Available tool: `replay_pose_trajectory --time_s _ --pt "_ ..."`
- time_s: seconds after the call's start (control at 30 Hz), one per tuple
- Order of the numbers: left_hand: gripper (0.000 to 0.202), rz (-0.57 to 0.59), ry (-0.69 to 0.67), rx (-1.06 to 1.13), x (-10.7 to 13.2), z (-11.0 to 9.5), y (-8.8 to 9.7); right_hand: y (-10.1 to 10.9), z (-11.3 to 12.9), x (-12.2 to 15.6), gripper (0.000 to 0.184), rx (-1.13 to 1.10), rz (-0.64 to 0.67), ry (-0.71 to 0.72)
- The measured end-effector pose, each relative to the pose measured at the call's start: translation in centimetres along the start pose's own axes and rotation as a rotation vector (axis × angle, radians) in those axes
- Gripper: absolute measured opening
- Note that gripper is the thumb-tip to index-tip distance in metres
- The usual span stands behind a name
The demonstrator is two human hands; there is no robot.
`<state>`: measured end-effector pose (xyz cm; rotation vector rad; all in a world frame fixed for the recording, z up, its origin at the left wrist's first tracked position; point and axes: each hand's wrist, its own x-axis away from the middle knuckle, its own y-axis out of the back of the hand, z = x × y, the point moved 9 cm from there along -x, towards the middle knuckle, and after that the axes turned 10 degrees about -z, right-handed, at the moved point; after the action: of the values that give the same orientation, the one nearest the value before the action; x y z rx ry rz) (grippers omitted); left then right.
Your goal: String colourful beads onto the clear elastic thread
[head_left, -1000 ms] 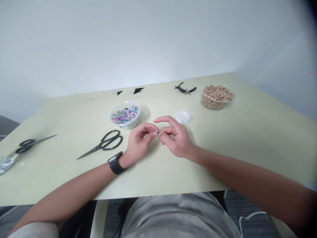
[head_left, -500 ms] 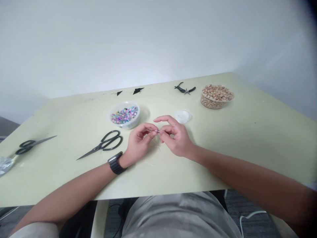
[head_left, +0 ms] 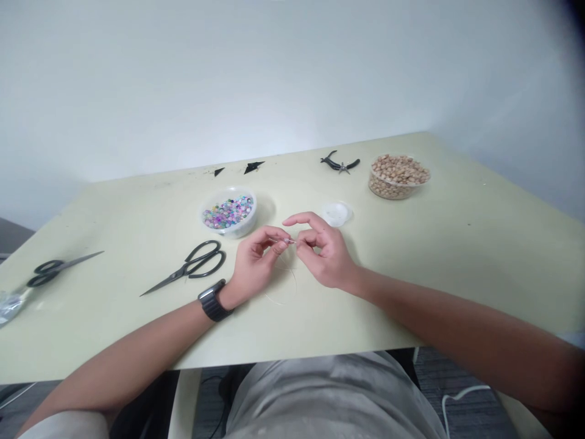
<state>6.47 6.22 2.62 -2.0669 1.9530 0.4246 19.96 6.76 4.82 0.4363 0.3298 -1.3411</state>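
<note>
My left hand [head_left: 256,263] and my right hand [head_left: 322,251] meet over the middle of the pale green table [head_left: 457,256]. The left thumb and forefinger pinch a small bead [head_left: 287,242]. The right fingers pinch the end of a thin clear thread [head_left: 286,286] right beside the bead, with the index finger stretched out. The thread loops down onto the table below both hands. A black watch [head_left: 212,301] sits on my left wrist.
A tub of coloured beads [head_left: 229,211] stands behind my left hand, black scissors [head_left: 192,264] lie to its left. A small white lid [head_left: 337,213], a tub of tan beads [head_left: 397,175] and pliers [head_left: 339,163] are further back. Second scissors [head_left: 55,267] lie far left.
The hands stay nearly still; the right fingers have shifted slightly against the bead. The view has drifted a little.
</note>
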Motion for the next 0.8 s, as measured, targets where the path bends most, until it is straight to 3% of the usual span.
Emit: replay_pose_trajectory --time_s 0.8 --pt "0.019 -0.003 0.184 0.178 -0.1 1.0 -0.5 0.0 0.5 0.2 0.03 -0.004 -0.007 0.031"
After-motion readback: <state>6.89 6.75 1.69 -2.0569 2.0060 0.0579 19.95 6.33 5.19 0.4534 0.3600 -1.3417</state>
